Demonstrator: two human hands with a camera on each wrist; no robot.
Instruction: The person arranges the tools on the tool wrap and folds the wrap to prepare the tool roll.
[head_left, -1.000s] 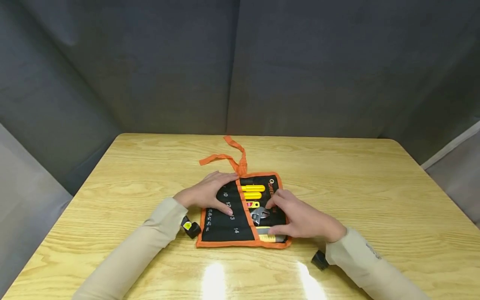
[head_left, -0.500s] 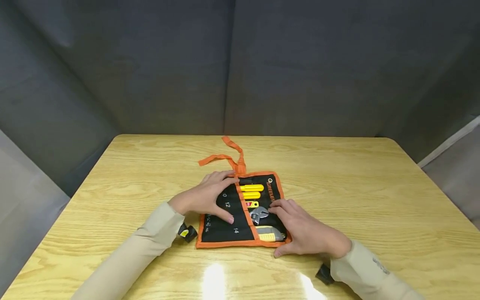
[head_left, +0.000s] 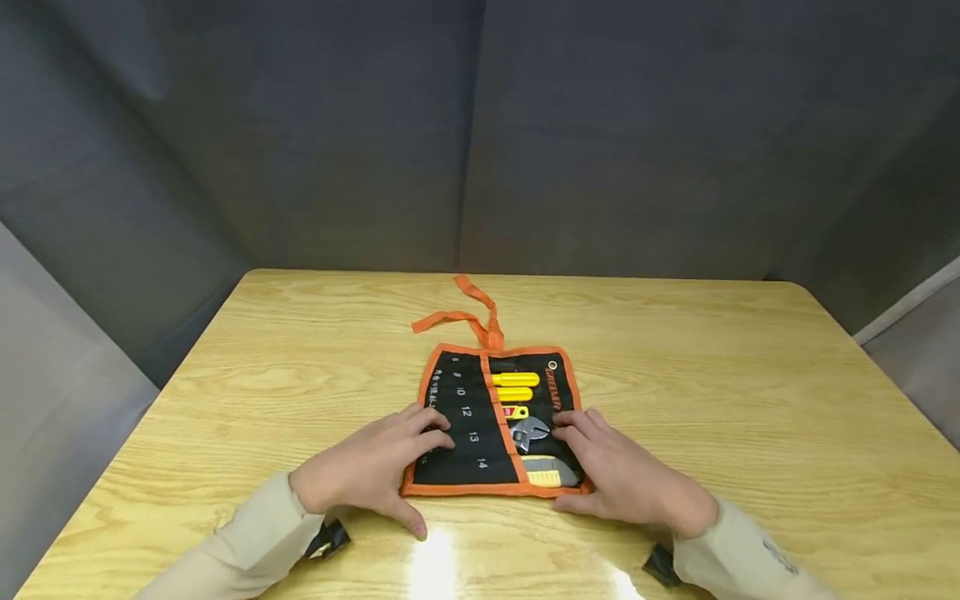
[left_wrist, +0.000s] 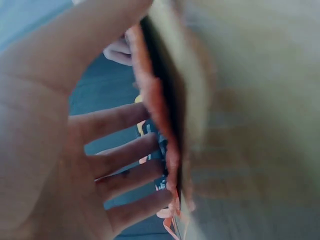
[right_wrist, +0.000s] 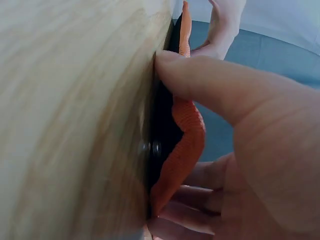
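A black tool roll (head_left: pixel 446 425) with orange trim lies unfolded on the table, numbers printed along its left half. Its pockets hold two yellow handles (head_left: pixel 517 387), a small yellow and red tool (head_left: pixel 516 412), an adjustable wrench (head_left: pixel 530 430) and a utility knife (head_left: pixel 551 472). My left hand (head_left: pixel 375 467) rests its loosely bent fingertips on the roll's left part, thumb by the near edge. In the left wrist view the fingers (left_wrist: pixel 130 160) spread over the trim. At the right edge my right hand (head_left: pixel 622 479) touches the roll with its fingers, thumb near the bottom corner.
Orange tie straps (head_left: pixel 472 312) stretch from the roll's far edge across the wooden table (head_left: pixel 675 350). Dark grey curtains (head_left: pixel 360 133) stand behind the table. Black bands sit under both wrists.
My left hand has moved from the roll's middle back toward the near left edge, uncovering the numbers. The right hand has drawn away from the wrench and knife to the right edge.
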